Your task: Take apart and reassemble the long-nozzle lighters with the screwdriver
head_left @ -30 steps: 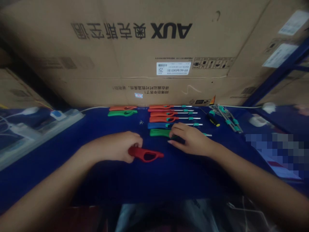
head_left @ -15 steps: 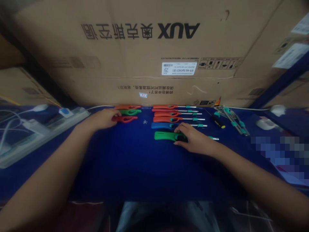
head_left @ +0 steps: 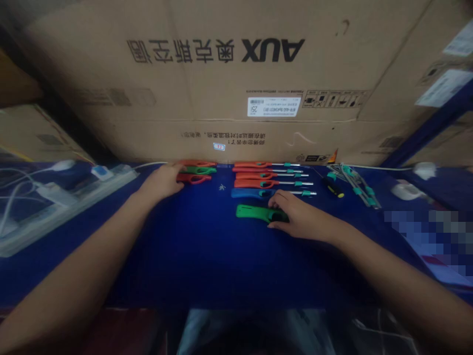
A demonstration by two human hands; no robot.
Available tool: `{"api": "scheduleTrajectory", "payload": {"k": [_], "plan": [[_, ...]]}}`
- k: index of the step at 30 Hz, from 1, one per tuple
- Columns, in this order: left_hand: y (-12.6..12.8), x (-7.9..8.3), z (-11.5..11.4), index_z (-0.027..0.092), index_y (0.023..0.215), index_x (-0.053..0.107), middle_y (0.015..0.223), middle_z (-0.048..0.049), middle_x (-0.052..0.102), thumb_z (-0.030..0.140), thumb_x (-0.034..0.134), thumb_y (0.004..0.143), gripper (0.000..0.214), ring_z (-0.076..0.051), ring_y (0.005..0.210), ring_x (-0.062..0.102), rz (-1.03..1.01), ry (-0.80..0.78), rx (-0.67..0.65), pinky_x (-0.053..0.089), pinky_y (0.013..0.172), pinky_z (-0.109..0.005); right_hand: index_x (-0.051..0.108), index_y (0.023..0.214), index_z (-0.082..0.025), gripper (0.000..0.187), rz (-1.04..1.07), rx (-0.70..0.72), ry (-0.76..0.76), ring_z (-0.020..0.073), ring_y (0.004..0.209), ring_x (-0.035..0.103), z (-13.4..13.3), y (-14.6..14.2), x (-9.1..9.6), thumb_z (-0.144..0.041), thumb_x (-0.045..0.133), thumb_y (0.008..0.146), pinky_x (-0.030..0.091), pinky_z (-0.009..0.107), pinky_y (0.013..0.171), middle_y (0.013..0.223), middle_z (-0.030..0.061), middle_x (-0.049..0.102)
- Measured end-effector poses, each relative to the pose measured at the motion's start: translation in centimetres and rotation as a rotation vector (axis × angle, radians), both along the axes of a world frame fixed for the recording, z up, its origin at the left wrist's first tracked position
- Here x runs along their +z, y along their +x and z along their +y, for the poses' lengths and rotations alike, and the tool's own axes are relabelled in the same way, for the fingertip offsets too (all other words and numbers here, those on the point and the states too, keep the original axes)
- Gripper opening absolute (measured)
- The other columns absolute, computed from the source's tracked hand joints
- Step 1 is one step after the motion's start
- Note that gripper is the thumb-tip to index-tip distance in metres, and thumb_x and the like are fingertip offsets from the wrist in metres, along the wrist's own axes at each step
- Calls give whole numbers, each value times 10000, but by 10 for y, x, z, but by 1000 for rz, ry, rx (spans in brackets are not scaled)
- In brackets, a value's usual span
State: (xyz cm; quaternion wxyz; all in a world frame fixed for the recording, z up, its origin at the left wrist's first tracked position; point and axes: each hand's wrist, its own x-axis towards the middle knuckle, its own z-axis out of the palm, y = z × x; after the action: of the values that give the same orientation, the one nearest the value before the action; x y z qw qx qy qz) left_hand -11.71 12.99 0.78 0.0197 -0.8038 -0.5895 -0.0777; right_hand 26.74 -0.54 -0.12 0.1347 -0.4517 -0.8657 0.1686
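Observation:
My right hand is closed round the trigger end of a green gas lighter, whose handle points left; its metal tube is hidden behind the hand. Just beyond it lies a blue lighter, and further back are several orange and red lighters in a row with metal tubes to the right. My left hand has its fingers closed at the left end of a red lighter casing. A green casing and an orange casing lie behind that one, all three without visible tubes.
A big cardboard box walls off the back of the blue table. On the left is a power strip with plugs and cables. A black screwdriver and several loose metal lighter tubes lie at right, near a white roll.
My left hand has shifted slightly right along the casings. My right hand and the green lighter have moved slightly nearer to me, and the lighter's tube tip no longer shows.

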Motion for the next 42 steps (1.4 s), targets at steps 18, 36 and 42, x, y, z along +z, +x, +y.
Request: {"api": "scheduleTrajectory", "payload": {"k": [18, 36, 42], "plan": [[129, -21, -134, 184, 1109, 624, 1044, -56, 600, 269, 643, 925, 203, -242, 1031, 579, -277, -146, -593, 512, 926, -406, 556, 1033, -148, 277, -149, 52, -33, 218, 925, 565, -24, -19, 21, -251, 715, 831, 481, 335, 794, 1053, 102, 571], [131, -22, -134, 163, 1184, 547, 1153, -84, 552, 173, 605, 921, 269, -243, 1083, 546, -249, -94, -713, 497, 960, -396, 482, 934, -173, 216, -118, 24, 52, 188, 782, 559, -23, -37, 2, -273, 634, 818, 457, 310, 686, 917, 63, 578], [131, -25, -131, 149, 1185, 543, 1123, -95, 569, 206, 542, 977, 216, -245, 1047, 566, -228, -101, -727, 506, 948, -412, 502, 928, -178, 207, -154, 80, 228, 224, 846, 580, -16, -36, -5, -297, 618, 805, 459, 324, 694, 974, 98, 597]]}}
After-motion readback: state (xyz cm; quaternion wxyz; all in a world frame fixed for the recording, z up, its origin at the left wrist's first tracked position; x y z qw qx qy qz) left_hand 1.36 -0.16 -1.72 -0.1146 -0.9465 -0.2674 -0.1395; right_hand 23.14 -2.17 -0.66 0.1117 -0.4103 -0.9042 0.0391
